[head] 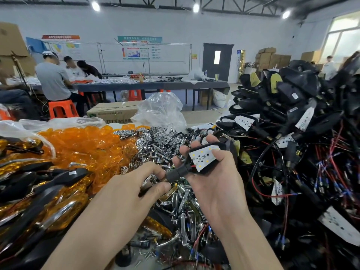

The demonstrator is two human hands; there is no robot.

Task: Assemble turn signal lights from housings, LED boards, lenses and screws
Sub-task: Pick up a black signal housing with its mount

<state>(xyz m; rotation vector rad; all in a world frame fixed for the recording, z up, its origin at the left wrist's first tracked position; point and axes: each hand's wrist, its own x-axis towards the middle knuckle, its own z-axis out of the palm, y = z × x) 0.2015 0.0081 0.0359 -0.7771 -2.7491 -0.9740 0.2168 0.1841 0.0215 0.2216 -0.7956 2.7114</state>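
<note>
Shows a black turn signal housing [179,172] with its white LED board [201,157] face-up inside, cradled above a heap of chrome parts [183,197] in the right hand [218,184], curled under the shell and thumbed down on the board's edge. Pinched at the stem tip, apparently, by the left hand [136,184]. Likely light, stiff, smooth plastic: best gripped by shell rim or stem, never by the thin red wire [193,166].

Bright, even light comes from round white ceiling lamps [196,7] and a blown-out window [343,38] at far right; shadows are soft. The translucent orange plastic lenses [78,145] glint at left. Edges bow with wide-angle distortion; the black plastic housings [303,88] heaped at right look smeared, perhaps by motion.
</note>
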